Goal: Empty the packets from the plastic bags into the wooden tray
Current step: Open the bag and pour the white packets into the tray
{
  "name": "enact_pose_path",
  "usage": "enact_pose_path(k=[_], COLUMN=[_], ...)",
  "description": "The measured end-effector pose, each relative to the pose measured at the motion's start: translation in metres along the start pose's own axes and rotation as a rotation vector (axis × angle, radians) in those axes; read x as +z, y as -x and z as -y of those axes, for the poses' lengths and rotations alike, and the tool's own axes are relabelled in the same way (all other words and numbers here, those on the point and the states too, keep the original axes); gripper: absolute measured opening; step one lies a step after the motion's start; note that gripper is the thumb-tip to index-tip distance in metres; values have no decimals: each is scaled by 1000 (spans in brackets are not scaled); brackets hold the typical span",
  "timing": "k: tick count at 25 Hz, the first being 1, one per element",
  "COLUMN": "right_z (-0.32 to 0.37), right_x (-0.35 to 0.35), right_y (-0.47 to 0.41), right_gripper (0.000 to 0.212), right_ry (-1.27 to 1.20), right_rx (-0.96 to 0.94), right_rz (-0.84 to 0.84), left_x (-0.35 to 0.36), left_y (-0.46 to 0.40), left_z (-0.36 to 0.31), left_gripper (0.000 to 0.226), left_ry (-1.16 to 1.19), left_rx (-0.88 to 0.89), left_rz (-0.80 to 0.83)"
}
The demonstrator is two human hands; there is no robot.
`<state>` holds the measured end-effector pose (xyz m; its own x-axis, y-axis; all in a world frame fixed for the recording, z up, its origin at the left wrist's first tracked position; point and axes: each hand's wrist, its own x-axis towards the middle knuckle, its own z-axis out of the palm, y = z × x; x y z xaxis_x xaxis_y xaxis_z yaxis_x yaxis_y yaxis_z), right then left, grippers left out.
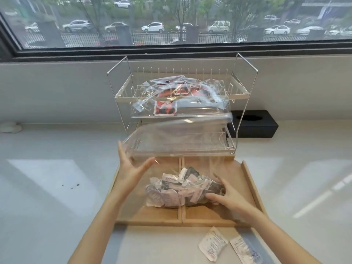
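A pale counter (57,187) runs under a wide window (171,21) that looks out on parked cars and a fence. Between the forearms lies the wooden tray (247,180), split by a centre divider into two compartments. A heap of small white and dark packets (182,189) sits in a clear plastic bag (171,141) across that divider. The right hand (226,195) curls its fingers and thumb round the right end of the heap. The left hand (131,166) is spread wide, fingers straight, at the bag's left edge; whether it touches the film is unclear. Beyond both hands a two-tier wire rack (240,96) stands at the tray's far end, a second clear bag of red packets (171,100) on its upper shelf. Past the right hand, behind the rack, sits a black tissue box (255,126). Near the right forearm, two loose white packets (213,244) lie on the counter just outside the tray's near rim. Open counter stretches wide to the outside of each arm.
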<state>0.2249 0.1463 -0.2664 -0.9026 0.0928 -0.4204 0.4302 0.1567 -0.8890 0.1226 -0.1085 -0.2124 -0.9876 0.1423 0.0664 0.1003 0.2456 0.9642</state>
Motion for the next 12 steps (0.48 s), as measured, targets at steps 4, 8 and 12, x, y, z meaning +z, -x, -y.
enact_pose_path(k=[4,8,12], right_z=[-12,-19,-11], right_x=[8,12,17], right_y=[-9,-11,-2], right_gripper=[72,59,28], right_ry=[7,89,76], right_rx=[-26,-28,-36], right_rz=[-51,-139,-194], left_x=[35,47,49], left_y=[42,42,41], left_z=[39,51,43], left_gripper=[114,90,49], left_ry=[-86,-113,-112], left_rx=[-327,-343,-351], left_rz=[230,214,205])
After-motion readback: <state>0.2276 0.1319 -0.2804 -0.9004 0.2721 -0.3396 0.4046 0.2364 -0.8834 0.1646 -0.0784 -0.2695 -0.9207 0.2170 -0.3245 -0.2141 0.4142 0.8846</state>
